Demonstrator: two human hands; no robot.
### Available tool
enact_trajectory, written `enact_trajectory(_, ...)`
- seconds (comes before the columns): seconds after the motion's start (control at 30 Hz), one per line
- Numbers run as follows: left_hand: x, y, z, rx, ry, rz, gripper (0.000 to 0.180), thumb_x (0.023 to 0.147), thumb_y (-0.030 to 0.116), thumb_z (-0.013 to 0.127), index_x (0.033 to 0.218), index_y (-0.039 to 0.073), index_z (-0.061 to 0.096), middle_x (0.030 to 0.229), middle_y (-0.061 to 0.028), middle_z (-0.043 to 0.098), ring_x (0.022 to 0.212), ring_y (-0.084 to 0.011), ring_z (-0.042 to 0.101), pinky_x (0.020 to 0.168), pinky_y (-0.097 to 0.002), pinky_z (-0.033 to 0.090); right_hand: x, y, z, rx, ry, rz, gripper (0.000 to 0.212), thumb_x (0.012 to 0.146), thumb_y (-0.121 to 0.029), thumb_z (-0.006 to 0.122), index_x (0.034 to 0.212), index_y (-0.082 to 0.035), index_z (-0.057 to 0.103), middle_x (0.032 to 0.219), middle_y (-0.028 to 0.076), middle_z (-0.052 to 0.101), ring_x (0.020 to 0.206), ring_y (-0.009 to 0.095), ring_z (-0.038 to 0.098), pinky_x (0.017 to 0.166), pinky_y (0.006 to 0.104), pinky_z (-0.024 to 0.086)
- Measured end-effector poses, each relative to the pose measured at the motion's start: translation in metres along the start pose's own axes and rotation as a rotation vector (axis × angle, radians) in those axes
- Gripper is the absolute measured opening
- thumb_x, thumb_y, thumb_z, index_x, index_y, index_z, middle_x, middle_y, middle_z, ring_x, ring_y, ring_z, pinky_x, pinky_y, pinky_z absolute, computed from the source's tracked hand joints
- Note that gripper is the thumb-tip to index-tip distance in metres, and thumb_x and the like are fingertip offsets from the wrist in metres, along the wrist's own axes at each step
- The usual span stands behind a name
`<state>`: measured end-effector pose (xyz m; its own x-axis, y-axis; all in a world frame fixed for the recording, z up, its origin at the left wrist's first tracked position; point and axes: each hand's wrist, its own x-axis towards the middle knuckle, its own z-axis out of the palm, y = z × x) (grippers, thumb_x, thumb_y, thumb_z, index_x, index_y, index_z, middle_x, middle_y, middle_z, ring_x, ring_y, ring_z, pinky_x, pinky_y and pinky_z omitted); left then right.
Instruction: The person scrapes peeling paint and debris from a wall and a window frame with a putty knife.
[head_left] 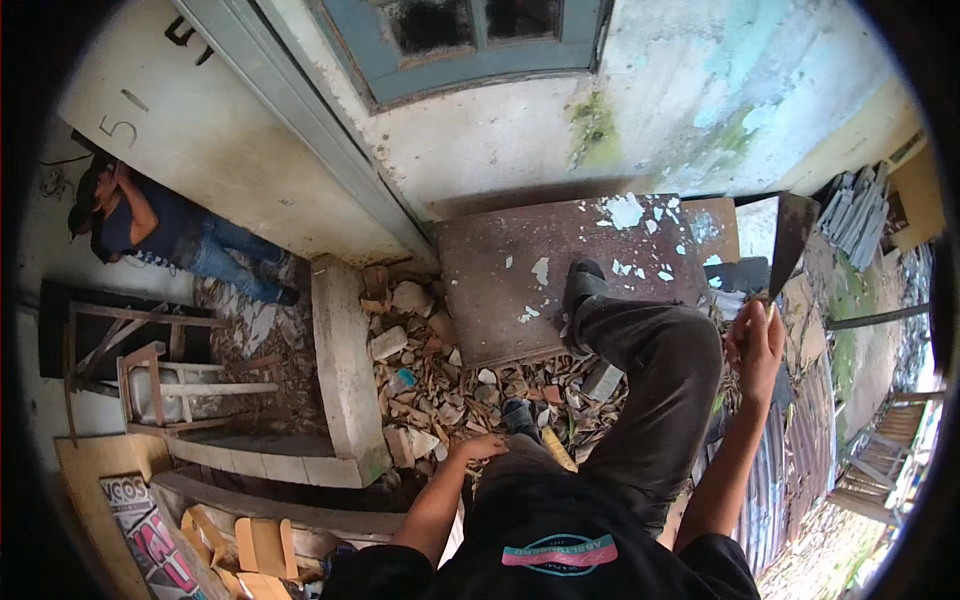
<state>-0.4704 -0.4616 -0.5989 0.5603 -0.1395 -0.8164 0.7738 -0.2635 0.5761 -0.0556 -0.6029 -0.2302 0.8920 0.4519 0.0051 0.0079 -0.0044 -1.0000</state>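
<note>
That big stained wall (660, 130) takes up the far side, a brown board (490, 280) lying along its foot, with rubble (430, 402) heaped beside it. Near the board's right end there's a dark, broad-bladed tool (793, 240), blade pointing away from the person, clasped in the right grip (755, 345). The left grip (485, 447) rests released on the left thigh (525, 462).

Our left hand (483, 446) rests on our left thigh (515, 463), its left forearm (437, 513) slanting inward from below. Our right forearm (733, 462) extends upward and our right hand (757, 345) is curled into a grip.
</note>
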Motion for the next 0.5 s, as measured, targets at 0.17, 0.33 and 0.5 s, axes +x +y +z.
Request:
enact_trajectory(0.17, 0.006, -0.019, 0.005, -0.309, 0.059, 0.023, 0.031, 0.096, 0.035, 0.058, 0.104, 0.007, 0.069, 0.089, -0.0103, 0.067, 0.071, -0.0195, 0.062, 0.060, -0.0340, 0.049, 0.015, 0.001, 0.019, -0.018, -0.112, -0.005, 0.027, 0.103, -0.031, 0.046, 0.089, -0.009, 0.047, 0.063, 0.000, 0.043, 0.041, 0.006, 0.038, 0.034, 0.0204, 0.027)
enact_trajectory(0.33, 0.024, -0.021, -0.049, -0.754, 0.462, -0.125, 0.031, 0.097, 0.034, 0.058, 0.117, 0.010, 0.060, 0.098, -0.0071, 0.064, 0.060, -0.0164, 0.059, 0.055, -0.0354, 0.049, 0.049, 0.000, 0.066, 0.031, -0.149, -0.032, 0.027, 0.103, -0.029, 0.046, 0.089, -0.007, 0.046, 0.064, 0.001, 0.041, 0.043, 0.006, 0.038, 0.033, 0.0199, 0.027)
enact_trajectory(0.5, 0.026, 0.009, -0.158, -0.601, 0.730, -0.095, 0.034, 0.098, 0.023, 0.055, 0.127, 0.006, 0.053, 0.115, -0.0139, 0.059, 0.095, -0.0276, 0.062, 0.082, -0.0416, 0.052, 0.075, 0.009, 0.102, 0.018, -0.201, -0.050, 0.023, 0.103, -0.027, 0.048, 0.092, -0.007, 0.047, 0.065, 0.000, 0.041, 0.043, 0.006, 0.035, 0.034, 0.0200, 0.027)
